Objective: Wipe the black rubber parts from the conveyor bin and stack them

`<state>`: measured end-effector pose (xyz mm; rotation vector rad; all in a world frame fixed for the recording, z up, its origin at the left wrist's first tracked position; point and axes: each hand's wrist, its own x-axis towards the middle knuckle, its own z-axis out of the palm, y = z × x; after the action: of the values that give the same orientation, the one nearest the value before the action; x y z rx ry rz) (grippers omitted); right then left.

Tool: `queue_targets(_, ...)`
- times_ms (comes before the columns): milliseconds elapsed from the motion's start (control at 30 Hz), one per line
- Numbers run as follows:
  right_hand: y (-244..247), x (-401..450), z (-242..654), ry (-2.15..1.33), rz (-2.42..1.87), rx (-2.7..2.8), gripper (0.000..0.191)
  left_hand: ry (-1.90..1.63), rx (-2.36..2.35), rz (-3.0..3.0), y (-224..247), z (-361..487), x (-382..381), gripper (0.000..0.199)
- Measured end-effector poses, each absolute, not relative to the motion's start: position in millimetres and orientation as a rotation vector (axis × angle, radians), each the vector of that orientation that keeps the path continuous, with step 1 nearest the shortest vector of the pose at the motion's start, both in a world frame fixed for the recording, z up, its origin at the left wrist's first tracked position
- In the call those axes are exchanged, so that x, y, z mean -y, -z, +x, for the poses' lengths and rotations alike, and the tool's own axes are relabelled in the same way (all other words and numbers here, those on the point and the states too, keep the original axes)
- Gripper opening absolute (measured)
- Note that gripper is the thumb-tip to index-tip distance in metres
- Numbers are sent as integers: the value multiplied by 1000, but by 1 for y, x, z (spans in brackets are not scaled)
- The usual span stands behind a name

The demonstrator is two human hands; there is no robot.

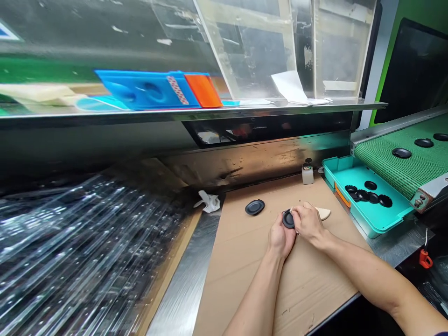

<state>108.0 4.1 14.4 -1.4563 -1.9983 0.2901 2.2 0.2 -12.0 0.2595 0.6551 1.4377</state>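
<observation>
The left hand (282, 238) cradles a black round disc (289, 218) tilted on its edge, and the right hand (308, 224) closes over it, the two together and clamped on it above a cardboard sheet (241, 275) on the steel worktop (182, 266). Something small and pale may sit at the right fingertips, though the view is too poor to tell. A second black disc (255, 206) lies flat on the cardboard. A cream wedge-shaped piece (324, 213) sits just past the right hand, a white bottle (307, 174) stands at the cardboard's far edge, and a crumpled white cloth (209, 201) lies off its far left corner. To the right, a teal tray (350, 163) holds more black discs (367, 196) below a green conveyor belt (395, 170).
</observation>
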Motion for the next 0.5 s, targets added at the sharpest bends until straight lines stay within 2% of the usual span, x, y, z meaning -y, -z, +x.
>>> queue_targets(333, -12, -3, 106, -348, -1086, 2350, 14, -1376, -604, 316, 13, -2, 4, 55)
queue_targets(500, -18, -4, 126, -382, -1008, 2468, 12, -1397, -635, 262, 8, -12, 0, 43)
